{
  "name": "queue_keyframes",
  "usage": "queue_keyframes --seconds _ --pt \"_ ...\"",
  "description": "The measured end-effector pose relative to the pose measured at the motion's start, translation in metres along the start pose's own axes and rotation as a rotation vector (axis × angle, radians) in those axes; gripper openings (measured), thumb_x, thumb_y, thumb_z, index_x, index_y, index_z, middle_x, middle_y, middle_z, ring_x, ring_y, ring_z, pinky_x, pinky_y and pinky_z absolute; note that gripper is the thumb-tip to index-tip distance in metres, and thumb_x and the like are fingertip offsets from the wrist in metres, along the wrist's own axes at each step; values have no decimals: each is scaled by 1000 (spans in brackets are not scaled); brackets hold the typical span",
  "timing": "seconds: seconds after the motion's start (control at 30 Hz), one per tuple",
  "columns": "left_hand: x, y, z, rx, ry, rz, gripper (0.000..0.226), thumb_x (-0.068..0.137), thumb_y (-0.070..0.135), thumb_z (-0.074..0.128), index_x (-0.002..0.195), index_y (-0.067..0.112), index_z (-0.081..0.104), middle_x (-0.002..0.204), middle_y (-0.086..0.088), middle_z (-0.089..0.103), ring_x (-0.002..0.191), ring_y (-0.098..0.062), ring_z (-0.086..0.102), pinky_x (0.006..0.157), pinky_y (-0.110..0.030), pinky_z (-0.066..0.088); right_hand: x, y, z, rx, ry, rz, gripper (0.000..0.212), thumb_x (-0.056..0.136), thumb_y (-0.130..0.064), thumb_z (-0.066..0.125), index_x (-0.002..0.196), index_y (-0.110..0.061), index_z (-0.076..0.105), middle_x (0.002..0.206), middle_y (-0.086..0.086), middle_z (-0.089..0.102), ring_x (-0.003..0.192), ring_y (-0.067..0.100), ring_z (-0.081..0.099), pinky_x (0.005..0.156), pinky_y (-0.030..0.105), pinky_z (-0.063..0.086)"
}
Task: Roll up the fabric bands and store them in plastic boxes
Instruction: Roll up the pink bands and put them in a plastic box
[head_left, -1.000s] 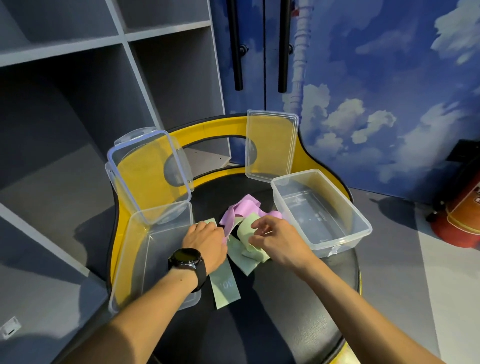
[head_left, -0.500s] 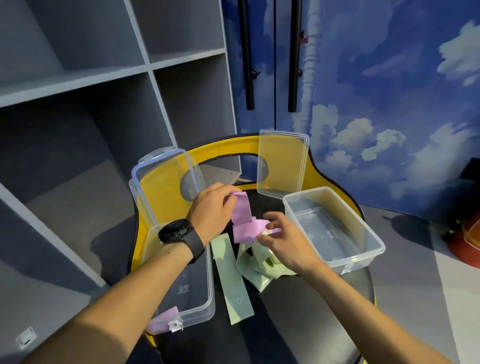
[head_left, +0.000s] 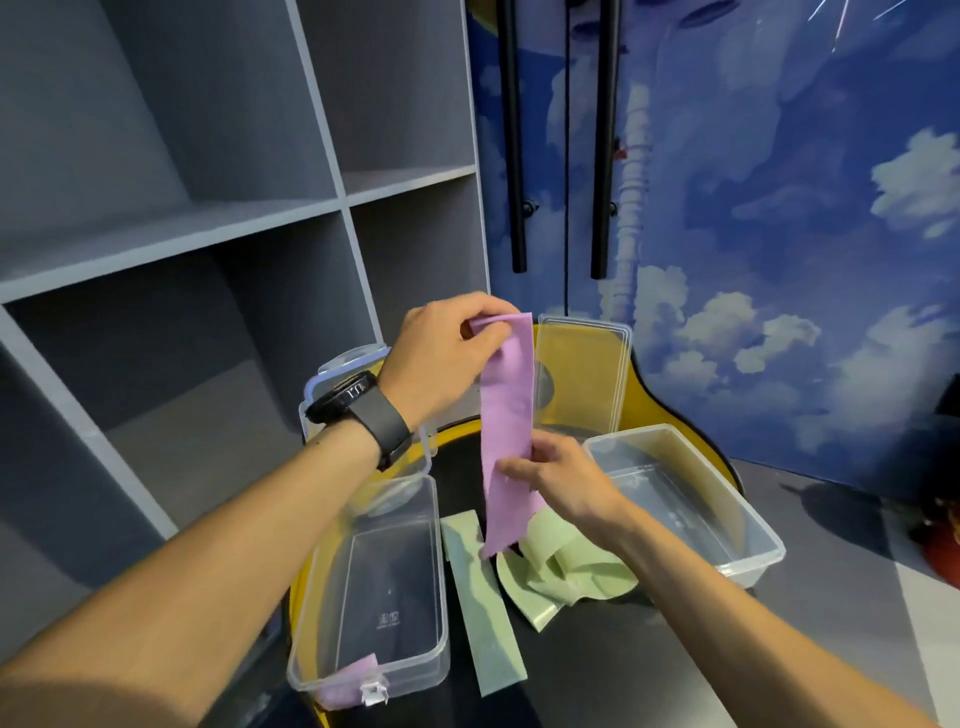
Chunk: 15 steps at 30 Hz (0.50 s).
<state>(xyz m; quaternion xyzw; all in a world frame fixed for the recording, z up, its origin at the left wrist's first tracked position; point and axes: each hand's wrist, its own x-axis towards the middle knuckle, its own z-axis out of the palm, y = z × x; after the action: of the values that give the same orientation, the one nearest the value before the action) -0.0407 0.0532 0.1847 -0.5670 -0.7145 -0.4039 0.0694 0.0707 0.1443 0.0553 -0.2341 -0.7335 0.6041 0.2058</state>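
Grey shelving is filling the left of the scene, and a blue wall painted with clouds is running behind to the right; between them a round black surface (head_left: 597, 675) with a yellow rim is carrying the work. On its left, a clear plastic box (head_left: 374, 587) is lying open, its lid (head_left: 332, 384) propped upright at the far end, seemingly so the opening is being kept free for loading; something pink is showing at its near end, but whether it is inside cannot be told. Just right of the box, a flat green band (head_left: 483, 608) is being left stretched out, beside a crumpled green band (head_left: 561, 566). Above these, a pink band (head_left: 506, 431) is being held up vertically: its top edge is being pinched by the left hand (head_left: 441, 358), and its middle is being pinched by the right hand (head_left: 561, 478), probably so it is being drawn straight before rolling. Further right, a second clear box (head_left: 691, 499) is standing open, its lid (head_left: 582, 379) leaning against the rim at the far side.
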Motion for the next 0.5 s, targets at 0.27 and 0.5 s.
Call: queue_keyframes --seconds 0.27,0.5 --pt "7 9 -15 -37 61 1 21 95 17 55 111 20 69 100 6 69 95 -14 63 81 -31 57 -23 28 15 135 -76 136 19 89 -16 68 104 -5 67 92 7 72 77 14 67 80 39 56" --pt "10 4 -24 9 123 -20 22 96 18 54 112 19 69 100 5 69 94 -15 64 82 -35 57 -35 46 15 178 -151 195 23 89 -18 69 103 0 69 89 5 73 81 15 69 74 29 55"
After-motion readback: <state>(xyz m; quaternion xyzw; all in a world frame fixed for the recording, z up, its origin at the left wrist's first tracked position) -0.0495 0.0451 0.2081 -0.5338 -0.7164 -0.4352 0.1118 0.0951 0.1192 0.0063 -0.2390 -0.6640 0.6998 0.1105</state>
